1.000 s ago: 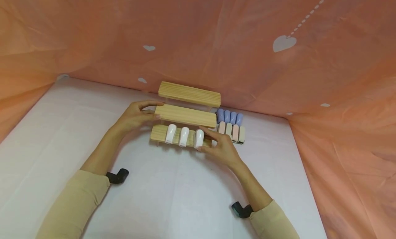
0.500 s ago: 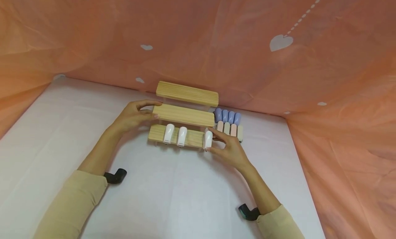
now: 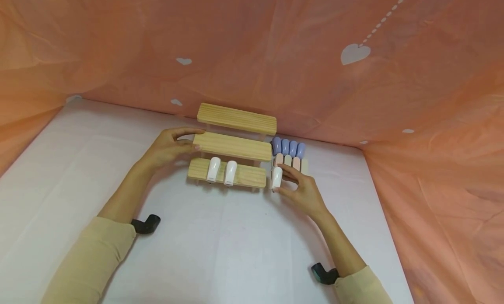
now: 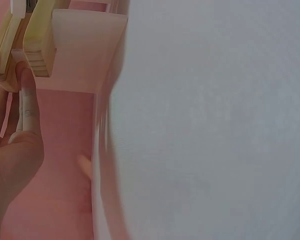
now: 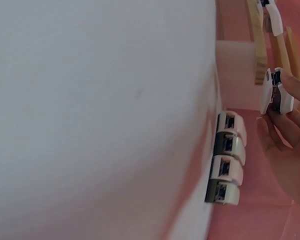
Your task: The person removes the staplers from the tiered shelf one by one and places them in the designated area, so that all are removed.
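Note:
My right hand (image 3: 303, 192) pinches a white stapler (image 3: 277, 178) between thumb and fingers, just off the right end of the lowest wooden shelf (image 3: 256, 176). In the right wrist view this stapler (image 5: 276, 92) is held in the air, its metal front showing. Two more white staplers, one at the left (image 3: 214, 169) and one beside it (image 3: 230, 172), stand on that lowest shelf. My left hand (image 3: 167, 148) grips the left end of the middle shelf (image 3: 232, 146). The left wrist view shows its fingers (image 4: 30, 100) around the board's end.
Behind the right hand are a row of blue-purple staplers (image 3: 289, 147) and a row of pink and cream staplers (image 3: 296, 163). The top shelf (image 3: 236, 118) is near the pink cloth backdrop (image 3: 252, 54). A white cloth (image 3: 236, 247) covers the table.
My right hand has carried the third white stapler rightward along the lowest shelf and off its right end. The left hand keeps its hold on the middle shelf.

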{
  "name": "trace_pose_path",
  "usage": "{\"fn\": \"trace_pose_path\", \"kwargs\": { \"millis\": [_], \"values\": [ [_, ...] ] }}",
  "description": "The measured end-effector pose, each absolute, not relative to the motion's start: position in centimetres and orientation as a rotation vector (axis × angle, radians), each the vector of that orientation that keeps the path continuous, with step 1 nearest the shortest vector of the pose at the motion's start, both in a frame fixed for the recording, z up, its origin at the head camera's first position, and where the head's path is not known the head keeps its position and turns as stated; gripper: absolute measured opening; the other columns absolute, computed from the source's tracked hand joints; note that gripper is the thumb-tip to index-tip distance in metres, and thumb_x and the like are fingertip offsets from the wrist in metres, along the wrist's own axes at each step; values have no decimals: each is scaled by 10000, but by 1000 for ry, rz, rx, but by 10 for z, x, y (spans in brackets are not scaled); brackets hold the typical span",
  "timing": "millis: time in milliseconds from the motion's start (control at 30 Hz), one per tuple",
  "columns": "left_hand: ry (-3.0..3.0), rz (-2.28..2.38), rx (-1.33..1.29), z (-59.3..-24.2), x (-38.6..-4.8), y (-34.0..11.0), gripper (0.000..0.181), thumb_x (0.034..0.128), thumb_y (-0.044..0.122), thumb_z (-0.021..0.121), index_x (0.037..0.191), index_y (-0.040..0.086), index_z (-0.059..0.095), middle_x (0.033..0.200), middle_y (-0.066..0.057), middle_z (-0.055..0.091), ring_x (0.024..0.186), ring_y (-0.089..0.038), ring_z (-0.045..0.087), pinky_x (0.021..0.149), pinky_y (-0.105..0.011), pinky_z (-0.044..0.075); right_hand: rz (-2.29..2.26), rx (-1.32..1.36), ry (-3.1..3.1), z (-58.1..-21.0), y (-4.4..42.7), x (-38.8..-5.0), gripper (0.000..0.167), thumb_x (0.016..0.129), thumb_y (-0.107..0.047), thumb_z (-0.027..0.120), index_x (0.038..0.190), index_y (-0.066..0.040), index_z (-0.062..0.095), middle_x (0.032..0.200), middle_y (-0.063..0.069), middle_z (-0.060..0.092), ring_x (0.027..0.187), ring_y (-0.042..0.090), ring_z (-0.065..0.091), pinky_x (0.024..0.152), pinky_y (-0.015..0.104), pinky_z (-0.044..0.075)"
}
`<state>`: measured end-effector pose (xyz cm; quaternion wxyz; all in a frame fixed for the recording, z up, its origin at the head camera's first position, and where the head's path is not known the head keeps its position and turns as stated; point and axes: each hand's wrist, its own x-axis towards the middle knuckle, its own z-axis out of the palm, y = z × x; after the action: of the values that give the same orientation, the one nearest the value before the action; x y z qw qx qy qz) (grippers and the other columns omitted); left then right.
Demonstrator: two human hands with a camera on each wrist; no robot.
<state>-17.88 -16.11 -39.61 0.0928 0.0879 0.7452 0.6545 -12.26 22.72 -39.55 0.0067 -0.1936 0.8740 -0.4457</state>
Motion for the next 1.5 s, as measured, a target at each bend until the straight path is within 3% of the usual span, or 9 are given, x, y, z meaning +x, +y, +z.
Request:
{"fn": "trace_pose_path", "kwargs": {
  "millis": [267, 500, 733, 867, 1067, 1267, 1500],
  "values": [
    [2218, 1920, 250, -393, -178, -162, 520, 885, 170, 774, 1363, 67, 598, 1336, -197, 586, 994, -78, 682, 888, -319, 536, -1423, -541, 2712, -403, 239, -121, 629, 792, -40, 834, 1366, -32, 580, 1235, 161, 667, 1143, 299, 646, 932, 405, 529],
    [2245, 1908, 193, -396, -179, -162, 505, 862, 191, 800, 1335, 129, 632, 1272, -151, 640, 1021, -121, 682, 890, -340, 536, -1364, -466, 2748, -406, 242, -117, 613, 779, -53, 845, 1344, -51, 606, 1243, 148, 670, 1161, 278, 636, 970, 441, 498],
    [2255, 1917, 233, -400, -179, -163, 513, 869, 171, 791, 1347, 101, 619, 1071, -97, 727, 965, -207, 700, 879, -397, 543, -1369, -413, 2677, -420, 247, -121, 605, 775, -34, 842, 1334, -50, 611, 1240, 185, 661, 1110, 288, 665, 863, 304, 551],
    [2257, 1908, 253, -400, -179, -162, 524, 870, 181, 790, 1356, 100, 611, 1129, -110, 710, 980, -191, 700, 873, -358, 544, -1390, -377, 2673, -424, 247, -121, 612, 775, -19, 839, 1340, -47, 606, 1241, 211, 651, 1101, 325, 665, 881, 336, 553],
    [2235, 1933, 223, -398, -179, -161, 506, 861, 182, 800, 1335, 123, 634, 1276, -158, 640, 1000, -136, 698, 878, -304, 536, -1380, -318, 2725, -430, 246, -122, 619, 766, -27, 850, 1335, -72, 612, 1114, 182, 688, 981, 293, 689, 858, 330, 562],
    [2234, 1924, 251, -398, -178, -161, 504, 883, 173, 776, 1354, 88, 615, 1331, -177, 599, 978, -109, 696, 868, -289, 536, -1375, -267, 2734, -434, 245, -122, 635, 764, -34, 854, 1344, -87, 600, 1098, 164, 674, 939, 252, 665, 817, 268, 551],
    [2212, 1941, 253, -397, -178, -161, 508, 882, 158, 776, 1356, 81, 611, 1309, -182, 615, 957, -95, 699, 876, -307, 537, -1390, -283, 2728, -433, 245, -121, 635, 777, -17, 837, 1357, -87, 587, 1150, 166, 652, 936, 260, 659, 818, 290, 557]
  ]
}}
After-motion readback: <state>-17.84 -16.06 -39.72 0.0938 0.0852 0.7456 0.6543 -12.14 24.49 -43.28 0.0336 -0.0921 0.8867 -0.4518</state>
